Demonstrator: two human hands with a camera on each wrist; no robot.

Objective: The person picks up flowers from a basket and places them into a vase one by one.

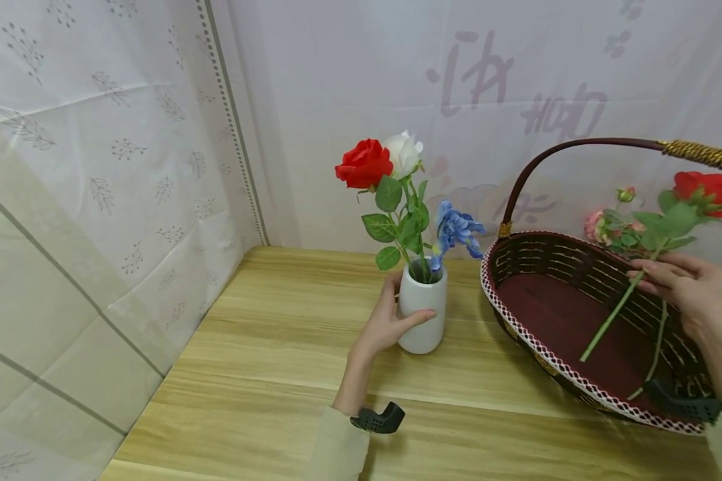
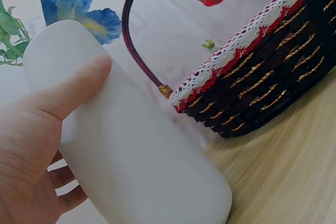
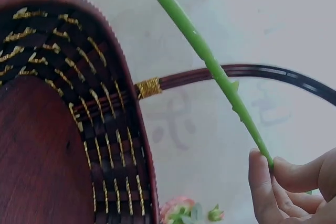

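My left hand [image 1: 380,325] grips a white vase [image 1: 426,319] standing on the wooden table, thumb across its front and fingers round the far side. In the vase are a red rose [image 1: 364,165], a white rose [image 1: 403,155] and a blue iris-like flower [image 1: 455,230]. My right hand [image 1: 694,287] pinches another red rose [image 1: 718,194] by its green stem [image 3: 210,61] between thumb and fingers. That rose is held over the basket [image 1: 550,307], its bare stem end slanting down to the left. Its bloom is outside the right wrist view.
The dark woven basket has a lace-trimmed rim and a tall arched handle [image 1: 553,153]. Pink flowers [image 1: 595,226] show at its far right side, with a stem running down inside. Patterned cloth [image 1: 313,133] hangs behind and to the left of the table [image 1: 265,374].
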